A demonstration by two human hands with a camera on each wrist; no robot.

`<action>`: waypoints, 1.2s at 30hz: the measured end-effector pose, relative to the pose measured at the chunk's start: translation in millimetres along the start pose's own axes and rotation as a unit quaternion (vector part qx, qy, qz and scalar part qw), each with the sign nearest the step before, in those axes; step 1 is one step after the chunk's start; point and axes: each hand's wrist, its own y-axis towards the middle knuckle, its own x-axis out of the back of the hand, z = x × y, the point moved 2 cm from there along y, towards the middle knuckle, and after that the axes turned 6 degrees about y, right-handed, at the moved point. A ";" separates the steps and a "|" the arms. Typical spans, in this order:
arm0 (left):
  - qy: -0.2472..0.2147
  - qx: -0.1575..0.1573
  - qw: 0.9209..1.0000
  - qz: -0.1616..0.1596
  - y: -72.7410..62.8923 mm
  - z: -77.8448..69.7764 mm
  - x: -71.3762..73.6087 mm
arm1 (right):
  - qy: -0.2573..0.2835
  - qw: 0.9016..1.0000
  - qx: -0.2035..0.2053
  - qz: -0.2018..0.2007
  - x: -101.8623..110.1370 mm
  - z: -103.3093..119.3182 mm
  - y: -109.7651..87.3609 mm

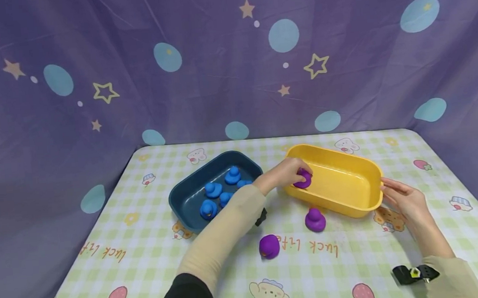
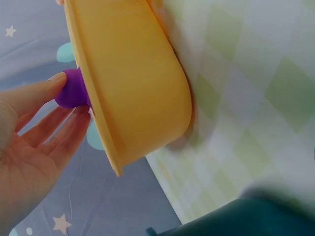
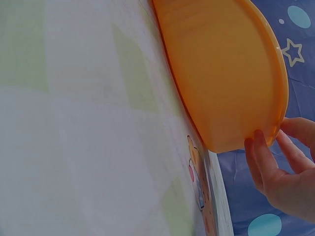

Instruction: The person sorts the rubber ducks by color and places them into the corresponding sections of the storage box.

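Observation:
My left hand (image 1: 288,172) pinches a purple rubber duck (image 1: 302,179) between thumb and fingers at the left end of the yellow tray (image 1: 355,213). In the left wrist view the duck (image 2: 74,89) shows just past the tray's rim, its lower part hidden. My right hand (image 1: 407,201) holds the tray's right end; the right wrist view has its fingertips on the outer wall (image 3: 231,88) and at the rim. Two more purple ducks, one upright (image 1: 315,220) and one (image 1: 269,246) nearer me, stand on the tablecloth in front.
A dark teal tray (image 1: 183,185) stands at the left with several blue ducks (image 1: 213,190) inside, partly hidden by my left forearm. The table has a green checked cloth (image 1: 156,277). Behind it hangs a purple curtain (image 1: 218,94).

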 end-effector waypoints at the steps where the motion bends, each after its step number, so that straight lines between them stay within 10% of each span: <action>1: 0.003 0.000 1.000 0.002 1.0 0.5 -0.9 | 0.004 1.000 0.000 0.004 -0.5 0.5 -0.4; 36: 0.010 0.037 0.995 0.088 26.2 14.0 -22.5 | 0.033 0.999 0.028 0.027 16.2 -14.5 17.3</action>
